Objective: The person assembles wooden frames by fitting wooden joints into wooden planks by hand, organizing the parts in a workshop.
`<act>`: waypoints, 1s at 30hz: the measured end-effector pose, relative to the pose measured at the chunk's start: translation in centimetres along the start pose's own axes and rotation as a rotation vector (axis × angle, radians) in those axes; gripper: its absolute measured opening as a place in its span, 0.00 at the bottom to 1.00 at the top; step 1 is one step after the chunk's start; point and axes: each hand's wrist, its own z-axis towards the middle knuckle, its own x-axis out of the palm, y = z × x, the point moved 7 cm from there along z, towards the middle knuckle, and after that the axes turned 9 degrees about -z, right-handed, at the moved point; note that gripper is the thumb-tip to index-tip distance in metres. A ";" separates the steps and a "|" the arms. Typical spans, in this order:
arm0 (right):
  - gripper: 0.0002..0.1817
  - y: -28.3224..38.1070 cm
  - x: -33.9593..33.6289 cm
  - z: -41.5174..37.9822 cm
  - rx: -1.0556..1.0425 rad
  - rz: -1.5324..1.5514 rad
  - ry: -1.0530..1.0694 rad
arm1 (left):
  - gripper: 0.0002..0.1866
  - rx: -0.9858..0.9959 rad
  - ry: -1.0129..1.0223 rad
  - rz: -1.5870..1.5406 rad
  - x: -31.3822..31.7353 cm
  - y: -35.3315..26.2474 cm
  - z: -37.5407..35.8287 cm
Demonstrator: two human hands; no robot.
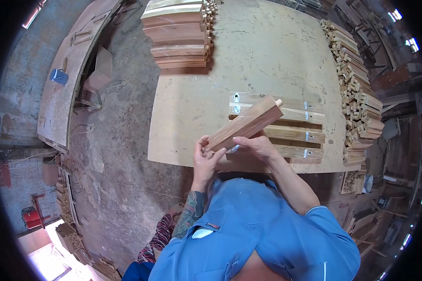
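A thick wooden bar (248, 121) with a small round tenon at its far right end is held at a slant over the near edge of the table. Around its lower left end close the fingers of my left hand (206, 154). My right hand (259, 146) grips its near side, thumb along the wood; some of those fingers are hidden behind it. Beneath the bar, several wooden rails (295, 134) lie side by side on the tabletop, with slots near their ends. White marks ring the left slots, partly covered by the bar and my hands.
The large pale tabletop (267, 51) carries a stack of planks (179, 42) at the far left. Many short wooden pieces (356, 89) are piled along its right side. A blue mug (59, 76) stands on a side bench (56, 107). Patterned trousers (155, 239) show at lower left.
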 end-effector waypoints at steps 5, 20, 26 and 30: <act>0.36 4.4 -3.9 -0.3 -0.327 -0.675 -0.260 | 0.28 0.085 -0.047 0.189 -4.1 -1.2 2.3; 0.54 -0.2 -4.7 2.8 -0.087 0.112 0.176 | 0.27 0.174 0.145 0.683 -1.0 -1.0 5.1; 0.44 0.9 -3.1 2.4 0.036 0.154 0.143 | 0.35 0.345 0.300 0.869 1.5 -1.5 6.8; 0.26 1.5 -2.7 2.2 -0.074 -0.618 0.000 | 0.38 0.397 0.369 0.863 3.7 -2.1 7.5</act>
